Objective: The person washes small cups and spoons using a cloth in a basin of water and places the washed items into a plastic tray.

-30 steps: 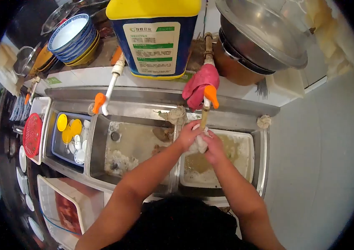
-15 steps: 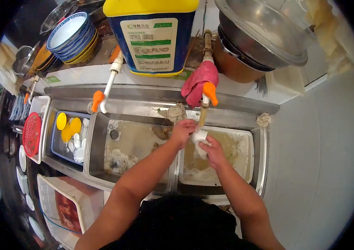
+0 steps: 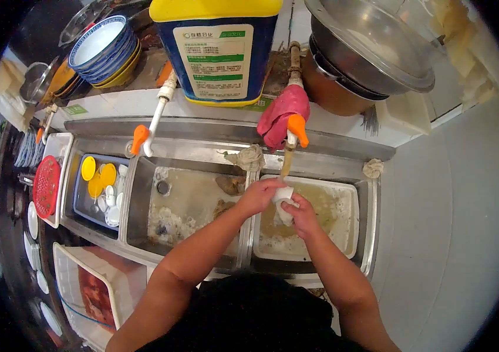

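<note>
Two hands come together over the right basin, just below the end of a hose (image 3: 289, 161). Fingers bent, the right hand (image 3: 300, 215) is closed on a white cup (image 3: 284, 193), with a pale cloth (image 3: 284, 215) bunched at its lower side. Half curled, the left hand (image 3: 261, 195) has its fingertips at the cup's upper left edge; whether it grips or only touches cannot be told. The cup is tilted, above a white tray (image 3: 353, 229) that lies in the basin with murky water in it.

A pink rag (image 3: 285, 115) is draped over the pipe by the orange tap handle (image 3: 297, 129). Near the left hand, a beige rag (image 3: 248, 157) sits on the sink's back edge. The middle basin (image 3: 139, 205) has cloudy water, suds and brownish lumps partly hidden by the left arm. Farther left, a blue tray (image 3: 79, 202) holds yellow dishes (image 3: 95, 188) and small white ones, with a red colander (image 3: 46, 188) beside it. Behind the sink stand a blue jug (image 3: 217, 64), stacked bowls (image 3: 100, 54) and a brown pot (image 3: 334, 88).
</note>
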### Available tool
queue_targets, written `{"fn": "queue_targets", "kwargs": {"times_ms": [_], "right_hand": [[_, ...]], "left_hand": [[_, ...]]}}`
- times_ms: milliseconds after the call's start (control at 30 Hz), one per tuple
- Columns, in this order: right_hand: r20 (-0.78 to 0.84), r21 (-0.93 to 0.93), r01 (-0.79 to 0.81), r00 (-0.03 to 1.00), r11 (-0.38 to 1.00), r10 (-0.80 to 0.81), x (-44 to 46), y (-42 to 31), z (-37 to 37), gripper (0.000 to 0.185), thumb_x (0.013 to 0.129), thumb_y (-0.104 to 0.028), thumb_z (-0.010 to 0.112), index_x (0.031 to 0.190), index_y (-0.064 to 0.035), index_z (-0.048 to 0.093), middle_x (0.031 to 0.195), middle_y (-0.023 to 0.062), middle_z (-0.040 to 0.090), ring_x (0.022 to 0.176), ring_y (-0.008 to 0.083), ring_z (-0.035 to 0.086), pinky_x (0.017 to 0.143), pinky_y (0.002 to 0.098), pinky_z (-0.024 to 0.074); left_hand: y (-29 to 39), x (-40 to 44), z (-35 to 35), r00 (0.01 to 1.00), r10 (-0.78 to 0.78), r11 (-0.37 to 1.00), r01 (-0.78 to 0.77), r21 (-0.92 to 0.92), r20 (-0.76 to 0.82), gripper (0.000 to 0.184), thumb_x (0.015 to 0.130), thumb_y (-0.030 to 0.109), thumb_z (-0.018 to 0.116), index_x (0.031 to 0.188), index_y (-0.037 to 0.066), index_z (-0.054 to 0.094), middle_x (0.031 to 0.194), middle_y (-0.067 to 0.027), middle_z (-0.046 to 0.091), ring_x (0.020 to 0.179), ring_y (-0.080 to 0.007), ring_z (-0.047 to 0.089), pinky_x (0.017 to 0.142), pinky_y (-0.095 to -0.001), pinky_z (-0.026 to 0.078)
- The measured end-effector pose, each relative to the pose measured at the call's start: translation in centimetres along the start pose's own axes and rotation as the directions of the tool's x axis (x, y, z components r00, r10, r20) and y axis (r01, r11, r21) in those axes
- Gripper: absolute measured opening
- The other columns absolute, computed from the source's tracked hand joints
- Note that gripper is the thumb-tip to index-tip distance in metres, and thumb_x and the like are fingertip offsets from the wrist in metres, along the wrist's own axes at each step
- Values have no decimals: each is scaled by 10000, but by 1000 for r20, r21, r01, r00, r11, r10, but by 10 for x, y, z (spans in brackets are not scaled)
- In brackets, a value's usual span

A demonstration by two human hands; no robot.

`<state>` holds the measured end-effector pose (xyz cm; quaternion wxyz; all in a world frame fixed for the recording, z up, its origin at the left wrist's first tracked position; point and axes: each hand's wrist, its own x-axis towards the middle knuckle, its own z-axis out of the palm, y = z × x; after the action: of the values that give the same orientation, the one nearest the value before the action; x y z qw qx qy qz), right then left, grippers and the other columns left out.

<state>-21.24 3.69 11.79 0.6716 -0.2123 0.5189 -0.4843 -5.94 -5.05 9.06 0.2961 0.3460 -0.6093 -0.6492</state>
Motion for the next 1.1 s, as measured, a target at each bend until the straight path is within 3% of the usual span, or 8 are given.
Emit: {"fn": "queue_targets", "kwargs": {"times_ms": [367,433,567,633,733,833,933,1100], "right_hand": [[-19,-151,136,990,979,-140,14,-2,19,326,860,-129,608,1169,-48,548,1052,20,592,939,118,554,818,260,446],[452,-890,375,804,-260,-387,13,-3,16,292,831,-110,609,1116,-64,561,1045,59,606,952,180,577,832,305,450],[449,-890,439,792,-126,-413,21,-11,21,253,784,-157,646,1005,-60,571,1024,145,603,960,287,579,840,360,455],[-60,-383,212,965,899,-254,15,-29,43,255,776,-152,638,1010,-71,578,1007,165,606,965,363,558,841,413,454],[191,-902,314,906,295,-378,35,3,16,285,786,-122,624,1064,-79,578,969,140,623,938,315,590,819,385,466],[393,-852,520,716,65,-577,21,16,3,274,802,-96,608,1074,-75,587,924,144,627,893,289,607,809,353,468],[-77,-806,282,822,521,-564,-6,5,7,226,829,-119,593,1052,-87,602,973,124,627,914,299,610,821,374,470],[-358,-694,179,755,698,-549,-15,7,-31,184,807,-58,604,989,-41,624,934,76,634,882,170,584,802,285,450]], "left_hand": [[10,22,9,937,-346,900,317,-299,-49,272,860,213,614,1058,27,589,914,-47,640,764,-149,607,691,-314,504],[10,32,4,869,-487,766,476,-432,94,277,861,242,614,1054,47,576,909,-30,630,795,-126,598,684,-310,499],[-11,43,-6,890,-390,680,451,-578,236,221,908,227,527,1067,77,557,959,-54,608,826,-193,611,692,-359,512],[-6,33,15,913,-406,657,317,-684,34,230,908,245,530,1065,79,561,946,-54,611,824,-193,611,695,-365,513],[-7,33,10,875,-484,590,308,-746,-21,248,911,285,526,1053,87,571,919,-51,617,831,-197,614,711,-379,516],[-2,30,10,776,-622,491,495,-717,109,271,916,332,503,1026,97,581,899,-51,626,846,-210,619,742,-391,520],[-13,27,16,705,-687,352,533,-769,174,321,920,372,473,1043,90,566,931,-67,627,896,-242,615,776,-405,524],[-24,22,25,797,-515,163,453,-877,316,391,942,391,392,1104,57,513,1008,-101,609,989,-308,585,873,-476,514]]}}
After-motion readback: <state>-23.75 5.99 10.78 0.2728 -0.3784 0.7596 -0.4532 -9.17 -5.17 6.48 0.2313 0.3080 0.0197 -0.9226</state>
